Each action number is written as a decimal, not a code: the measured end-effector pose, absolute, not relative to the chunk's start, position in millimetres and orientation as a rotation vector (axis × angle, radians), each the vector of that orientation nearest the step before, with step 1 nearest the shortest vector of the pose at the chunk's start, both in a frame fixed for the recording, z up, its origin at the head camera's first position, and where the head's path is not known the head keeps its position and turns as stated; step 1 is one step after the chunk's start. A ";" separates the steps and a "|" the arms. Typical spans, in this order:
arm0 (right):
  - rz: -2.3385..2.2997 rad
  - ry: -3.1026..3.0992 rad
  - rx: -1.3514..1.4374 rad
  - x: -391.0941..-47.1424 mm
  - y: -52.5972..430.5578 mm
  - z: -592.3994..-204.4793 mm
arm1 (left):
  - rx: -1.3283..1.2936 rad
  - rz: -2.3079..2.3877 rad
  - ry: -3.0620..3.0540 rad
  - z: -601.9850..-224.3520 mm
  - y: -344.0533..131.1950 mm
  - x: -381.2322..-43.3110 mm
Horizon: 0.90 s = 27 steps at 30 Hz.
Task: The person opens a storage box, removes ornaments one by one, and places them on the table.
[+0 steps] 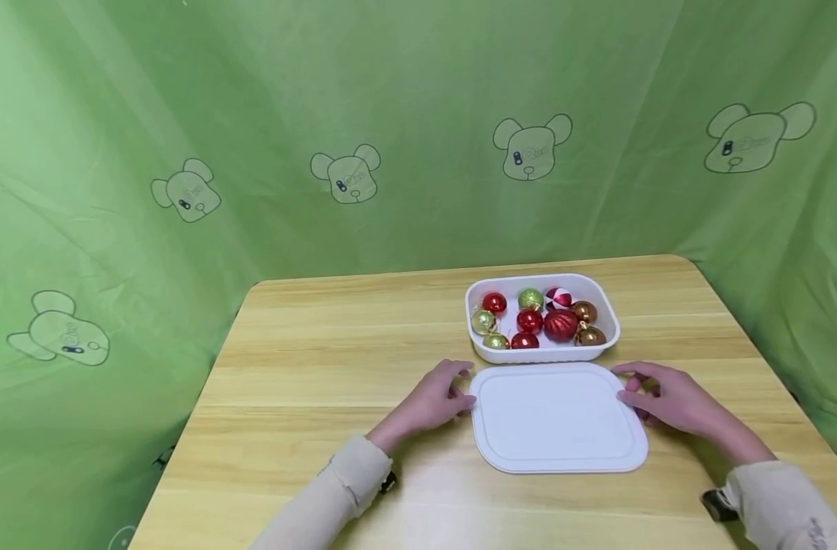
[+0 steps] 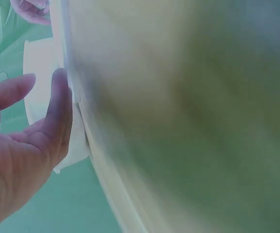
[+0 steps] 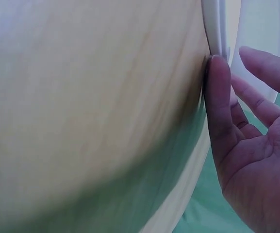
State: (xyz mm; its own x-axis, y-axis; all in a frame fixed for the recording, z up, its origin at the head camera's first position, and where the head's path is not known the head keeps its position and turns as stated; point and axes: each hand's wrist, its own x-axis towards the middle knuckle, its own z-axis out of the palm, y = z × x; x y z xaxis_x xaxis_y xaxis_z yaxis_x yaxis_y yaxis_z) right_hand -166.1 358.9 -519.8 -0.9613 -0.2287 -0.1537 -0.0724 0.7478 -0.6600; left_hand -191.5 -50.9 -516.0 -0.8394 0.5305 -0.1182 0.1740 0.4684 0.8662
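Note:
A white rectangular lid (image 1: 559, 416) with rounded corners lies flat on the wooden table. At its left edge is my left hand (image 1: 432, 397), fingers loosely bent and apart, with a fingertip at the rim. My right hand (image 1: 673, 397) is at the opposite edge; in the right wrist view one digit touches or nearly touches the lid's rim (image 3: 216, 29), while the others stand away from it. Just behind the lid stands a white plastic box (image 1: 614, 336) holding several Christmas baubles, among them a ridged red bauble (image 1: 560, 325) and a green bauble (image 1: 530, 299).
The wooden table (image 1: 308, 344) has rounded far corners. Behind it and at both sides hangs a green curtain (image 1: 418, 229) printed with bear heads. Both wrists wear dark straps by the light sleeves (image 1: 353, 473).

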 end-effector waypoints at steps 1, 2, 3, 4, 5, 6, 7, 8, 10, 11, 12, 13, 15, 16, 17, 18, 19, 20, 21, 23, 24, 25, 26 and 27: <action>-1.007 2.734 -0.242 -166.5 359.5 -519.8 | 0.593 1.326 2.374 -514.8 -51.6 -192.5; -1.009 2.744 -0.242 -167.0 360.1 -519.5 | 0.597 1.327 2.397 -513.1 -52.4 -193.8; -1.017 2.755 -0.244 -167.7 360.8 -518.7 | 0.603 1.324 2.421 -511.7 -53.0 -195.4; -1.021 2.784 -0.243 -168.8 361.7 -518.0 | 0.608 1.328 2.442 -510.1 -53.6 -197.3; -1.033 2.814 -0.238 -170.1 362.7 -516.8 | 0.615 1.336 2.462 -508.6 -54.3 -199.4; -1.055 2.840 -0.233 -171.7 363.9 -515.1 | 0.623 1.345 2.479 -507.0 -54.8 -201.6; -1.074 2.870 -0.222 -173.8 365.0 -513.2 | 0.628 1.353 2.494 -505.4 -55.1 -204.0; -1.105 2.889 -0.205 -176.2 366.0 -510.9 | 0.630 1.363 2.506 -503.4 -55.2 -206.4; -1.152 2.932 -0.168 -182.4 367.9 -506.9 | 0.638 1.379 2.541 -500.0 -54.4 -212.0; -1.179 2.939 -0.148 -185.9 368.5 -505.0 | 0.642 1.378 2.564 -498.2 -53.7 -214.9; -1.198 2.951 -0.132 -189.9 369.0 -503.7 | 0.645 1.374 2.587 -496.4 -52.5 -217.9; -1.210 2.965 -0.113 -194.3 369.3 -502.4 | 0.647 1.369 2.612 -494.2 -50.9 -221.3; -1.252 2.977 -0.088 -203.8 368.7 -500.7 | 0.658 1.351 2.665 -489.6 -46.8 -228.4; -1.269 2.985 -0.082 -208.7 367.8 -500.5 | 0.663 1.336 2.696 -487.2 -44.5 -232.0; -1.291 2.989 -0.075 -213.8 366.5 -500.0 | 0.670 1.324 2.725 -484.6 -42.0 -235.6; -1.314 2.989 -0.062 -219.1 364.9 -499.5 | 0.676 1.313 2.751 -482.5 -39.4 -239.4; -1.340 2.983 -0.056 -224.3 363.0 -499.2 | 0.683 1.299 2.777 -480.3 -36.8 -243.1; -1.369 2.973 -0.051 -229.6 361.0 -499.0 | 0.685 1.284 2.802 -478.3 -34.4 -246.5; -1.393 2.964 -0.046 -234.9 359.0 -498.9 | 0.684 1.266 2.827 -476.7 -32.0 -250.0; -1.429 2.945 -0.030 -244.7 355.1 -499.7 | 0.674 1.206 2.876 -474.8 -27.1 -256.3; -1.433 2.942 -0.020 -249.8 353.3 -500.8 | 0.664 1.177 2.896 -474.4 -25.0 -259.2; -1.421 2.949 -0.016 -254.4 351.7 -502.1 | 0.654 1.147 2.915 -473.8 -22.9 -262.0; -1.410 2.951 0.001 -258.7 350.4 -503.5 | 0.643 1.118 2.930 -474.0 -21.0 -264.8; -1.394 2.957 0.019 -262.4 349.3 -505.0 | 0.634 1.093 2.938 -474.6 -19.2 -267.7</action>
State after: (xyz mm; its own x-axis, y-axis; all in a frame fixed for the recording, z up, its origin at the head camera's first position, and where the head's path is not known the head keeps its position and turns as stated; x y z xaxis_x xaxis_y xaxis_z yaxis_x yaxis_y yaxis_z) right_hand -262.4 349.3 -505.0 -0.9918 0.0644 0.1099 -0.0438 0.6379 -0.7689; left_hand -267.7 -19.2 -474.6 -0.9200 0.3443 0.1872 0.3830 0.6883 0.6160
